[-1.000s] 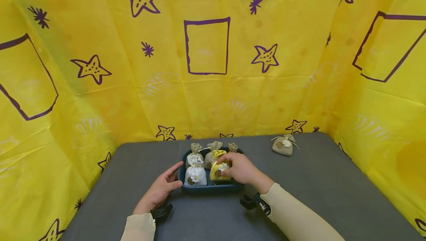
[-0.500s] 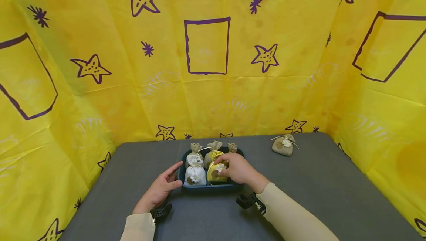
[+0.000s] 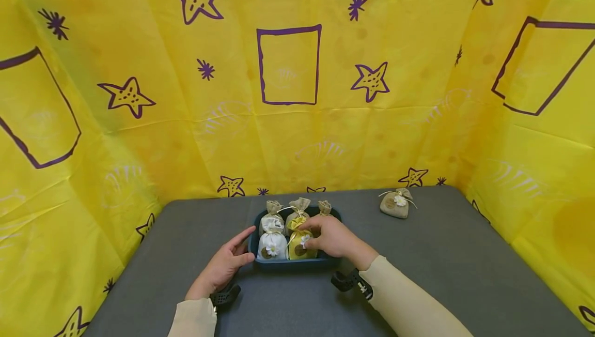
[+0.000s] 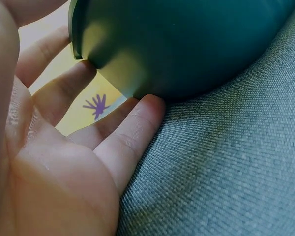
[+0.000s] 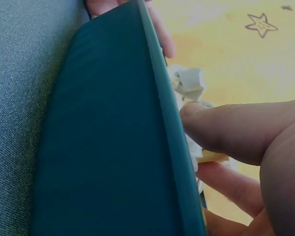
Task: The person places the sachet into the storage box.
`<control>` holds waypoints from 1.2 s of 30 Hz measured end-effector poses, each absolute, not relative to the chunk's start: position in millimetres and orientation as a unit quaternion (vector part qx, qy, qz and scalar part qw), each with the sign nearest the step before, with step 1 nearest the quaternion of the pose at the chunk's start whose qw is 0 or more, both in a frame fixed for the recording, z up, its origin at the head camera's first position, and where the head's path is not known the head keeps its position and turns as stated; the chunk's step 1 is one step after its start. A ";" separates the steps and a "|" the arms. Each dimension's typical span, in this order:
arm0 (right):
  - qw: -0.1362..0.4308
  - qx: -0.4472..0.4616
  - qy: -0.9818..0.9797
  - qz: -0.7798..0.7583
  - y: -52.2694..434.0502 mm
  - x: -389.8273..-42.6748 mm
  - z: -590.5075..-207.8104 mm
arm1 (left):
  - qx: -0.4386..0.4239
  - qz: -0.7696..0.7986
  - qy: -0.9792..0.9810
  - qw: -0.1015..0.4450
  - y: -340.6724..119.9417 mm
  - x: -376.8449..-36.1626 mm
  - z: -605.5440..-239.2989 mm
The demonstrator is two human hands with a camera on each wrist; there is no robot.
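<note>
Hands: right (image 3: pixel 333 238) on yellow pouch (image 3: pixel 299 246), left (image 3: pixel 225 264) at tray (image 3: pixel 297 262).

Even, bright light fills the head view, and the yellow backdrop (image 3: pixel 288 120) casts a warm tint with no hard glare on it. Straight lines bow outward toward the corners away from that backdrop's centre (wide-lens distortion). Below it, the grey tabletop (image 3: pixel 418 254) shows only soft, faint shadows. Both wrist views are close and soft: the teal tray (image 4: pixel 187 44) is dim and blurred, its wall in shade.
</note>
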State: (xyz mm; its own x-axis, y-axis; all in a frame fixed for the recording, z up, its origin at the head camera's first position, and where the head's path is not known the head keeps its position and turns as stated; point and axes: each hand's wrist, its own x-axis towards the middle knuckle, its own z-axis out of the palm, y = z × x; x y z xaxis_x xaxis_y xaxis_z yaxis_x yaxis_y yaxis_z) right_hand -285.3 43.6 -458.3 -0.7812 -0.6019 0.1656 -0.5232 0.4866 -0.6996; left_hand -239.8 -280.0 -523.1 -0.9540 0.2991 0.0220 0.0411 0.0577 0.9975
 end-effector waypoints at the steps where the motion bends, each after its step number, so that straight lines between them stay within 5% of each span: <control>1: 0.051 -0.325 0.861 -0.388 43.8 -285.0 -458.1 | 0.118 0.677 0.720 0.096 -279.8 -239.8 -523.1; 14: 0.028 -0.284 0.817 -0.501 74.0 -263.0 -454.2 | 0.129 0.693 0.702 0.101 -278.2 -239.8 -523.2; 28: -0.031 -0.215 0.822 -0.527 163.4 -237.7 -444.0 | 0.118 0.688 0.708 0.102 -278.8 -239.8 -520.7; 36: 0.015 -0.109 0.768 -0.631 220.7 -228.0 -456.8 | 0.116 0.691 0.707 0.101 -277.8 -240.2 -521.8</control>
State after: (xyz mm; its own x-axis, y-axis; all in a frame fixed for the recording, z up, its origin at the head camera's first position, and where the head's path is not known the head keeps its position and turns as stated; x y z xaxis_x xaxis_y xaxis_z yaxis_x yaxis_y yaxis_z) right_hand -228.0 220.7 -456.8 -0.9756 -0.1867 0.1156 -0.1497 0.1806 -0.9721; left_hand -240.2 -277.8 -521.8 -0.9526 0.3038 0.0172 0.0242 0.0192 0.9995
